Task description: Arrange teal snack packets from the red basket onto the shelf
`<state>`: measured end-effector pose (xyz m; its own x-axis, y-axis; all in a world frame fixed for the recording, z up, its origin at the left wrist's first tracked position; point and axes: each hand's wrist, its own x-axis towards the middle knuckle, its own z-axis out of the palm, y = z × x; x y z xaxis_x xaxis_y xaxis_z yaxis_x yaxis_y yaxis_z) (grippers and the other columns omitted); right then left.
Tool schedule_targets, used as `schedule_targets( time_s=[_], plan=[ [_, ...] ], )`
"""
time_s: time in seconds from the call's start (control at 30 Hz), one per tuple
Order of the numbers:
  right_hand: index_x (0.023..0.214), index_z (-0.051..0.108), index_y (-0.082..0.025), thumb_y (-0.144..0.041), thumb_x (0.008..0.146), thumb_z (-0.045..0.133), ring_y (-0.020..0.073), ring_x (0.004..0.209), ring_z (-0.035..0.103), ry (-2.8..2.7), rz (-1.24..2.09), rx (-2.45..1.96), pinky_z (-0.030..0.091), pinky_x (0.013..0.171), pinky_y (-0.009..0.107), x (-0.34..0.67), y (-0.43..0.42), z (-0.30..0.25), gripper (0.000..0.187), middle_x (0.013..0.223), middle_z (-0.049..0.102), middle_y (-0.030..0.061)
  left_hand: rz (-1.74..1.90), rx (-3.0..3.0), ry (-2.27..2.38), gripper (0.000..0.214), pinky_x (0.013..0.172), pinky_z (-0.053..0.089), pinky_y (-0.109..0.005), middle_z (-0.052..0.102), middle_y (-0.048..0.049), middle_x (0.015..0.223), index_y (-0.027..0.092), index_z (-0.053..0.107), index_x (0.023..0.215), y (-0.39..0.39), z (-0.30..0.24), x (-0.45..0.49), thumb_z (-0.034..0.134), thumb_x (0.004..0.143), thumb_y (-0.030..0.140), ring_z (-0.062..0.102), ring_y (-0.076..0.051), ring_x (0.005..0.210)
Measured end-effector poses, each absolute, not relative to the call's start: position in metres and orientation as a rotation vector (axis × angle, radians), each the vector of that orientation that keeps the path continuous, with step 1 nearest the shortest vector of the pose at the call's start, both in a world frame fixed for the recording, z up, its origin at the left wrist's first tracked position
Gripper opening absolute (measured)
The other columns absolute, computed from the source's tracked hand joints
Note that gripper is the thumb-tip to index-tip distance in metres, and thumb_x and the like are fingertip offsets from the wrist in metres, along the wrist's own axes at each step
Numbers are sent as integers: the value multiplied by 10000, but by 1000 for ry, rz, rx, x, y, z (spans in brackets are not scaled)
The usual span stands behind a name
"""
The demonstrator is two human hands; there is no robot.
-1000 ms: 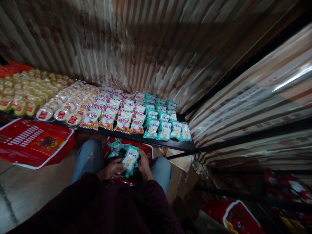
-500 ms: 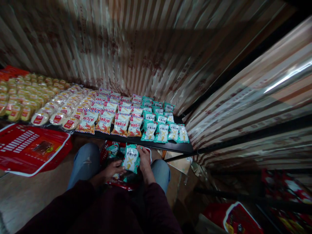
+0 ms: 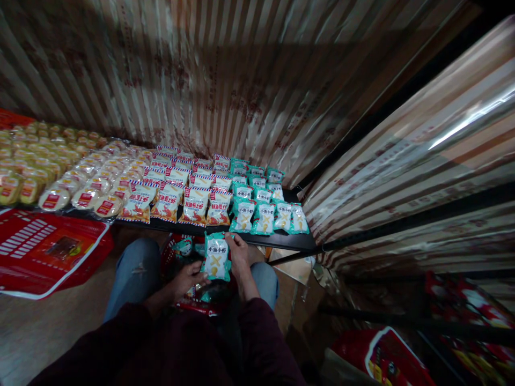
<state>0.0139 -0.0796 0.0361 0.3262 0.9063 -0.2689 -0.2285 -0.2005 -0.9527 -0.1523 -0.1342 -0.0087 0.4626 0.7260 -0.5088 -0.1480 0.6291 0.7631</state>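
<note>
Between my knees I hold a stack of teal snack packets (image 3: 216, 257) upright. My right hand (image 3: 240, 255) grips its right edge, fingers wrapped round it. My left hand (image 3: 188, 276) pinches its lower left corner. Below them a red basket (image 3: 169, 252) holds more teal packets (image 3: 184, 246). Just beyond, a low black shelf (image 3: 281, 241) carries rows of the same teal packets (image 3: 263, 206) at its right end.
On the shelf to the left lie red-and-white snack packets (image 3: 181, 187), round wrapped buns (image 3: 86, 185) and yellow packets (image 3: 24, 166). Another red basket (image 3: 44, 252) lies on the floor at left. Striped foil rolls (image 3: 402, 177) stand behind and at right. Red bags (image 3: 386, 356) sit lower right.
Both hands have lifted the teal packet stack up out of the basket toward the shelf's front edge. The view has shifted slightly downward and right.
</note>
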Motion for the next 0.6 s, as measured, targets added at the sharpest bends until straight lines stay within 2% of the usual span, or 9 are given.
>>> schedule_targets(
  time_s=[0.1, 0.2, 0.3, 0.6],
  plan=[
    [736, 691, -161, -482, 600, 740, 110, 565, 496, -708, 1183, -1382, 385, 542, 216, 12, -77, 40, 352, 570, 584, -39, 632, 773, 907, 695, 778, 470, -320, 677, -114, 1056, 148, 629, 1079, -137, -7, -154, 818, 535, 537, 635, -239, 879],
    [732, 689, -164, -480, 593, 746, 108, 558, 496, -717, 1188, -1400, 386, 539, 216, 9, -75, 40, 351, 565, 583, -43, 603, 757, 900, 718, 827, 482, -337, 627, -100, 1206, 198, 594, 1183, -141, -1, -159, 811, 573, 508, 614, -264, 1000],
    [745, 687, -166, -475, 582, 759, 104, 544, 491, -715, 1226, -1400, 387, 527, 213, 5, -74, 37, 356, 566, 587, -49, 578, 700, 958, 754, 810, 505, -351, 571, -87, 1301, 238, 546, 1254, -143, 10, -163, 803, 595, 497, 621, -271, 1001],
    [747, 688, -177, -512, 567, 764, 111, 537, 516, -733, 1254, -1415, 423, 535, 222, -8, -72, 34, 388, 573, 613, -46, 710, 606, 1029, 763, 788, 517, -325, 627, -76, 1230, 235, 483, 1325, -144, 38, -156, 751, 668, 518, 625, -268, 1021]
  ],
)
